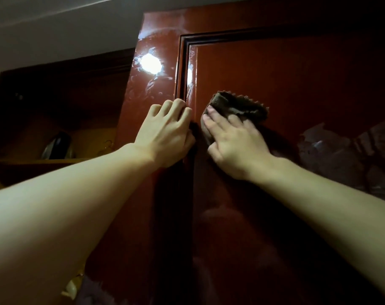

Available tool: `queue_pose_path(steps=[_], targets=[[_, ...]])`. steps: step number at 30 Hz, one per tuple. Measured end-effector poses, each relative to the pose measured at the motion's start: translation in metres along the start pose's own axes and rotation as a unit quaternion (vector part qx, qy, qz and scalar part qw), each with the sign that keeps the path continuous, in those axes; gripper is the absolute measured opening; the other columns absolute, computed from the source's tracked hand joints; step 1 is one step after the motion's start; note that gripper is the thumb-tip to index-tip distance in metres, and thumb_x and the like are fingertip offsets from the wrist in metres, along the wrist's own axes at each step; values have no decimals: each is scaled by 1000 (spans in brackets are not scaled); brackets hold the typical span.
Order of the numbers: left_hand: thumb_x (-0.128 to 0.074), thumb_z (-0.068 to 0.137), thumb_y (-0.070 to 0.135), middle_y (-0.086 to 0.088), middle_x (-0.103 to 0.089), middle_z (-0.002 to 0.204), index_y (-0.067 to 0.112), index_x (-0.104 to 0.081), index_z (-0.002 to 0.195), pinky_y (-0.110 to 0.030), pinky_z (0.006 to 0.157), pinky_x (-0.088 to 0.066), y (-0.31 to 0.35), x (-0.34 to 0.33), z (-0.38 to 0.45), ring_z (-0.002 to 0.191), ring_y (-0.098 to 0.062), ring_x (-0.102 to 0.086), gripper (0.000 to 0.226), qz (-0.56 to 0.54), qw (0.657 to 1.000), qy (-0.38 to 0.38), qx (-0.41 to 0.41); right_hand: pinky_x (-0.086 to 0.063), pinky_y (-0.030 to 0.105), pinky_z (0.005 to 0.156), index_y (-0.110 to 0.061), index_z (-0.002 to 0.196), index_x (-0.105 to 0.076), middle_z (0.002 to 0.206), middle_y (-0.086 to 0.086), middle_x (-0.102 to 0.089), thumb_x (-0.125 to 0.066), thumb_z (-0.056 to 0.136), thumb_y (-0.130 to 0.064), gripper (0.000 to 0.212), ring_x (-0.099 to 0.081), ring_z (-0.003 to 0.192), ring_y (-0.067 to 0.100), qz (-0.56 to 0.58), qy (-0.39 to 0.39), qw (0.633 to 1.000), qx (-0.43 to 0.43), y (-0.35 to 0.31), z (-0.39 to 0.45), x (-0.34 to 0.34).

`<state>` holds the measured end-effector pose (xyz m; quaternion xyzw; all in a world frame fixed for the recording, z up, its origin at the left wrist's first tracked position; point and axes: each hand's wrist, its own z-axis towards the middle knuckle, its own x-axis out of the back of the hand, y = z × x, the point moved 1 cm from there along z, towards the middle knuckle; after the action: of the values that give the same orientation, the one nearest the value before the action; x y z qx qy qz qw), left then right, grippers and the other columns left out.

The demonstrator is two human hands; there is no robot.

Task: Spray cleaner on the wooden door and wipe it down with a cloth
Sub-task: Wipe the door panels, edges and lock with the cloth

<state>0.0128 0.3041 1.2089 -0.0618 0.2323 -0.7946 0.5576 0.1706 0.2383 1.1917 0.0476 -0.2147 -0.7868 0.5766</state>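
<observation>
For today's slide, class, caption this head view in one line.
Right hand presses a brown cloth on the glossy wooden door; left hand braces beside it.

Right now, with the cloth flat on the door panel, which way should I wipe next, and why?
Probably slide the right hand and cloth up and left toward the panel's molded edge. Smeary wet streaks still shine there and on the door frame strip above the left hand, which rests beside the molding.
</observation>
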Motion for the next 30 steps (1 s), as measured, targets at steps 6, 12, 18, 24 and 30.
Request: queue_pose_path(steps=[6, 12, 18, 24, 30], targets=[[-41, 85, 35, -18, -55, 115, 4, -56, 109, -45, 79, -41, 31, -1, 8, 96, -36, -53, 43, -28, 1000, 6, -4, -34, 43, 107, -26, 152, -24, 163, -11, -10, -21, 81, -44, 73, -23, 145, 19, 31, -44, 998, 35, 14, -51, 0], [-40, 82, 35, -19, -54, 115, 2, -55, 109, -47, 81, -42, 63, -1, 21, 99, -37, -53, 44, -55, 998, 16, -4, -26, 47, 111, -20, 154, -21, 163, -2, -13, -25, 84, -40, 73, -26, 142, 24, -8, 0, 997, -78, 65, -49, 7], [-43, 85, 36, -17, -54, 115, 5, -55, 109, -47, 80, -40, 100, -2, 36, 98, -36, -52, 41, -69, 997, 33, -5, -45, 48, 96, -22, 142, -38, 161, -8, -20, -25, 82, -41, 64, -34, 139, 22, 28, -38, 998, 30, 76, -106, 3], [-39, 84, 37, -17, -54, 114, 3, -54, 110, -47, 81, -40, 137, 2, 51, 98, -36, -52, 45, -79, 996, 37, -22, -21, 45, 114, -22, 154, -17, 164, -6, -6, -20, 84, -40, 73, -19, 145, 20, -9, -14, 996, -91, 131, -85, 17], [-39, 88, 39, -16, -53, 116, 5, -54, 111, -47, 83, -39, 172, 4, 68, 100, -35, -51, 44, -86, 995, 41, -19, -49, 47, 90, -13, 125, -49, 154, 0, -34, -30, 82, -38, 54, -41, 129, 22, 22, -21, 999, 13, 140, -138, 14]])
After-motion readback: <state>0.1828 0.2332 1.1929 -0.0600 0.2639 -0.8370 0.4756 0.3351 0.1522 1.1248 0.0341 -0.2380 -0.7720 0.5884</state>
